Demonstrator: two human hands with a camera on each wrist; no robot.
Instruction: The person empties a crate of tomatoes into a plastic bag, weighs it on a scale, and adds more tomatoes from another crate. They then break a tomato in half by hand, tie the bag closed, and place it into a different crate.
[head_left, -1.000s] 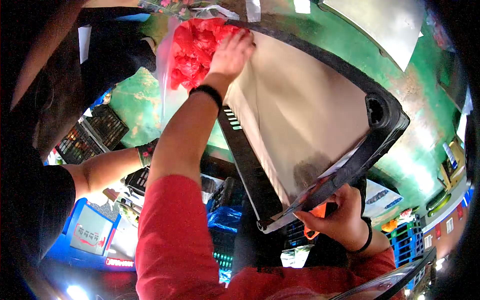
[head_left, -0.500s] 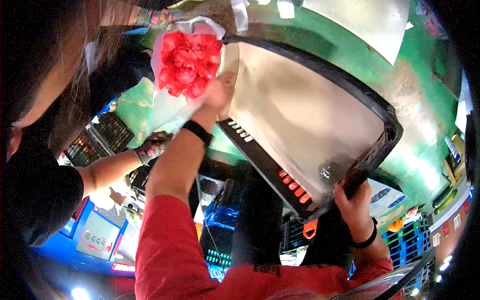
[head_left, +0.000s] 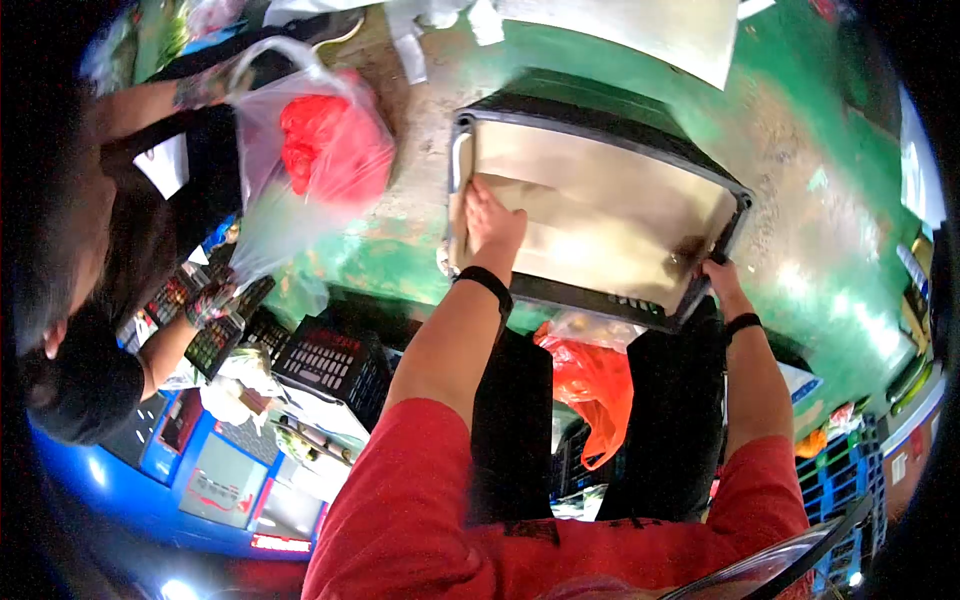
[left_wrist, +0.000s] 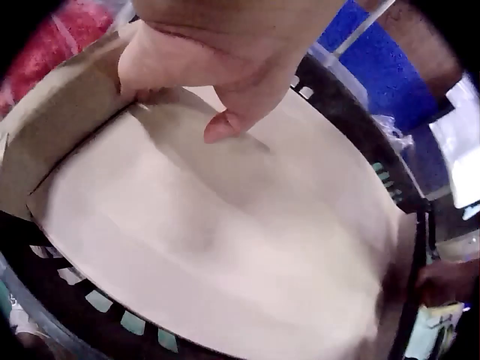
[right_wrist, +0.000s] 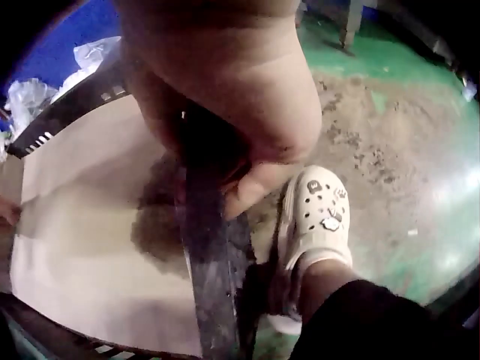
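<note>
A black plastic crate (head_left: 640,140) with a beige sheet liner (head_left: 600,215) stands tilted in front of me. My left hand (head_left: 493,220) reaches inside its left end, fingers laid against the liner's side flap (left_wrist: 67,120), thumb apart over the sheet. At the opposite end, my right hand (head_left: 728,285) grips the crate's dark rim (right_wrist: 210,247), fingers wrapped round it. A dark wet-looking patch (right_wrist: 161,217) marks the liner beside that hand. To the left, another person's hands hold a clear plastic bag (head_left: 262,190) with red bags (head_left: 315,140) inside.
Behind the crate is a green, dirt-worn floor (head_left: 790,200). An orange-red bag (head_left: 595,385) shows between my legs. Dark crates (head_left: 335,365) stand at the lower left and a blue crate (head_left: 845,480) at the lower right. A white clog (right_wrist: 319,210) is near the rim.
The bag with the red bags has moved left, away from the crate. The crate now appears further off and more level. My left hand has come down into its left end.
</note>
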